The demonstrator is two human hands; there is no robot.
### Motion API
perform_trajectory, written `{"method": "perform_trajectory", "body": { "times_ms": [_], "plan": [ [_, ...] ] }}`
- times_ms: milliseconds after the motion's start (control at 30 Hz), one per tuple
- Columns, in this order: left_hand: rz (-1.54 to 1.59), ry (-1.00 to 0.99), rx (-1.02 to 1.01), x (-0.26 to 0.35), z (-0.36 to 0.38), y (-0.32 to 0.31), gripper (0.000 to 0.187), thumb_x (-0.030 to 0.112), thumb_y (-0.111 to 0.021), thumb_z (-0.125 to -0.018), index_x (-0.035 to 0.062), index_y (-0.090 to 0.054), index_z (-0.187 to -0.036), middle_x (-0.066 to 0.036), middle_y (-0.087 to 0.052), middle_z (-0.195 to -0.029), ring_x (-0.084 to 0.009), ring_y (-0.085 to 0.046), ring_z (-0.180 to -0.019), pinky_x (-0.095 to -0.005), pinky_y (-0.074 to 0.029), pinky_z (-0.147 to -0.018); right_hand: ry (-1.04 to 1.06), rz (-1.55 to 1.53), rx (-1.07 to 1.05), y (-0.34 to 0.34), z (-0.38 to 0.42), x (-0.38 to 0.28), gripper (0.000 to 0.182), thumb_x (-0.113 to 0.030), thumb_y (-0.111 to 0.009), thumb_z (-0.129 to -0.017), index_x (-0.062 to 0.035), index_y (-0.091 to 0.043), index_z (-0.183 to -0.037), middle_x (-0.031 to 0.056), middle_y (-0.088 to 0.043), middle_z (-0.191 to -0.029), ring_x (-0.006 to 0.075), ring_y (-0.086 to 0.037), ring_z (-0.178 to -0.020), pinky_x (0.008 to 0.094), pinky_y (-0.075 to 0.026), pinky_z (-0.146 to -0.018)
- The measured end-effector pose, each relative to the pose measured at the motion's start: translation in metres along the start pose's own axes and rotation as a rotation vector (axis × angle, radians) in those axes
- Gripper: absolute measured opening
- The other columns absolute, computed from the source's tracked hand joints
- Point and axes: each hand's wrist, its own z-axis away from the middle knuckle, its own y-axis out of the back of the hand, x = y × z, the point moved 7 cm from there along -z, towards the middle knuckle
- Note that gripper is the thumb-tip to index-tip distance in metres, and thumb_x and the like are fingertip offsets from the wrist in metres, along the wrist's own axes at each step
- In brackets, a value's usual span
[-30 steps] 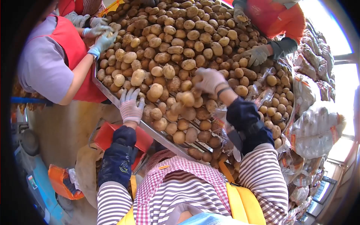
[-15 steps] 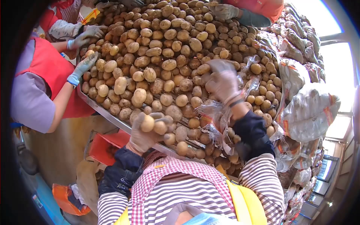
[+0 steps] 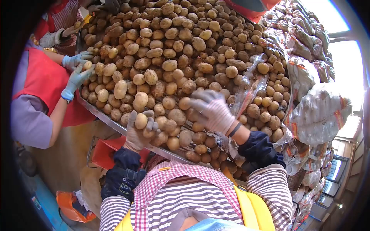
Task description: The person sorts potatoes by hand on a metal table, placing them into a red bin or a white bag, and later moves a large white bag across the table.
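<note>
My left hand (image 3: 135, 135), in a pale glove, is closed around a potato (image 3: 141, 121) near the metal edge of the sorting table. Part of a second potato (image 3: 148, 133) shows under its fingers. My right hand (image 3: 214, 111), gloved and slightly blurred, reaches left over the heap with fingers stretched out. Its fingertips are right at a round potato (image 3: 184, 103). Below that wrist lies torn clear plastic (image 3: 222, 141), and more potatoes surround both hands.
A metal rim (image 3: 103, 117) edges the table. Mesh sacks (image 3: 322, 113) are stacked on the right, beside an open bag of potatoes (image 3: 274, 96). A co-worker's gloved hands (image 3: 79, 77) handle potatoes at left. A red container (image 3: 106, 152) stands below the rim.
My right hand has moved down and left from beside the open bag to the middle of the heap. My left hand has shifted slightly left with its potatoes. The co-worker's arm at top right has withdrawn.
</note>
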Motion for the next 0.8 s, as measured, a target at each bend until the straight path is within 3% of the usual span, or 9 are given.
{"method": "perform_trajectory", "body": {
  "times_ms": [133, 200, 267, 367, 400, 500, 600, 733, 800],
  "plan": [
    [-0.131, 0.010, -0.120, 0.003, 0.004, 0.021, 0.071, 0.068, -0.046, -0.103, 0.0039, -0.064, -0.129, -0.009, -0.064, -0.082, -0.0279, -0.063, -0.085, -0.0440, -0.052, -0.083, -0.378, 0.236, 0.359, 0.044, -0.008, 0.125, 0.043, -0.026, -0.075, -0.086, -0.0228, -0.068, -0.128, 0.0112, -0.063, -0.130, 0.0380, -0.058, -0.119, 0.0501, -0.046, -0.103],
    [-0.107, 0.018, -0.195, 0.001, 0.003, 0.021, 0.073, 0.069, -0.045, -0.103, 0.0042, -0.063, -0.131, -0.009, -0.064, -0.082, -0.0276, -0.062, -0.083, -0.0436, -0.051, -0.081, -0.492, 0.486, 0.403, 0.041, -0.005, 0.161, 0.029, -0.026, -0.073, -0.088, -0.0208, -0.072, -0.117, 0.0112, -0.068, -0.116, 0.0377, -0.062, -0.109, 0.0509, -0.051, -0.094],
    [-0.203, -0.018, -0.112, 0.003, 0.004, 0.025, 0.074, 0.070, -0.043, -0.103, 0.0045, -0.062, -0.134, -0.009, -0.065, -0.084, -0.0278, -0.062, -0.081, -0.0432, -0.051, -0.079, -0.443, 0.332, 0.351, 0.020, -0.019, 0.161, 0.024, -0.026, -0.072, -0.089, -0.0199, -0.073, -0.111, 0.0100, -0.068, -0.110, 0.0366, -0.063, -0.104, 0.0507, -0.052, -0.088],
    [-0.235, -0.041, -0.041, 0.004, 0.005, 0.025, 0.074, 0.069, -0.045, -0.103, 0.0044, -0.060, -0.136, -0.010, -0.069, -0.089, -0.0280, -0.064, -0.081, -0.0431, -0.053, -0.077, -0.408, 0.430, -0.190, -0.058, -0.050, 0.094, 0.014, -0.026, -0.068, -0.087, -0.0212, -0.073, -0.099, 0.0096, -0.067, -0.098, 0.0329, -0.063, -0.094, 0.0479, -0.053, -0.077],
    [-0.234, -0.035, -0.043, 0.003, 0.003, 0.025, 0.074, 0.069, -0.045, -0.103, 0.0044, -0.060, -0.136, -0.010, -0.069, -0.089, -0.0280, -0.064, -0.081, -0.0431, -0.053, -0.077, -0.154, 0.305, 0.041, -0.057, -0.046, 0.049, 0.012, -0.026, -0.069, -0.086, -0.0199, -0.071, -0.097, 0.0104, -0.065, -0.109, 0.0340, -0.061, -0.102, 0.0480, -0.052, -0.082],
    [-0.246, -0.032, -0.045, 0.003, 0.005, 0.022, 0.073, 0.068, -0.049, -0.102, 0.0047, -0.059, -0.137, -0.012, -0.072, -0.096, -0.0277, -0.068, -0.083, -0.0425, -0.055, -0.076, -0.010, -0.014, -0.086, -0.071, -0.036, -0.018, 0.033, -0.030, -0.076, -0.084, -0.0216, -0.068, -0.115, 0.0088, -0.059, -0.125, 0.0362, -0.059, -0.113, 0.0498, -0.052, -0.091],
    [-0.265, -0.043, 0.123, 0.003, 0.007, 0.029, 0.072, 0.071, -0.050, -0.099, 0.0084, -0.064, -0.132, -0.007, -0.069, -0.089, -0.0273, -0.064, -0.076, -0.0430, -0.053, -0.072, 0.100, -0.173, 0.011, -0.036, -0.023, -0.031, 0.037, -0.022, -0.079, -0.078, -0.0173, -0.068, -0.113, 0.0105, -0.064, -0.124, 0.0374, -0.063, -0.110, 0.0489, -0.052, -0.094],
    [-0.216, -0.039, 0.116, 0.002, 0.008, 0.027, 0.072, 0.071, -0.051, -0.099, 0.0087, -0.062, -0.134, -0.007, -0.071, -0.092, -0.0271, -0.064, -0.075, -0.0439, -0.053, -0.073, -0.351, 0.309, 0.051, 0.015, 0.003, 0.088, 0.037, -0.024, -0.076, -0.080, -0.0187, -0.070, -0.116, 0.0100, -0.069, -0.113, 0.0334, -0.065, -0.108, 0.0456, -0.054, -0.089],
    [-0.250, -0.037, 0.089, 0.003, 0.007, 0.024, 0.072, 0.071, -0.051, -0.099, 0.0084, -0.062, -0.134, -0.008, -0.071, -0.093, -0.0271, -0.064, -0.075, -0.0442, -0.053, -0.073, -0.480, 0.451, -0.187, 0.013, 0.024, 0.120, 0.044, -0.032, -0.079, -0.082, -0.0214, -0.067, -0.123, 0.0108, -0.068, -0.115, 0.0336, -0.062, -0.114, 0.0476, -0.054, -0.092]
  ]
}}
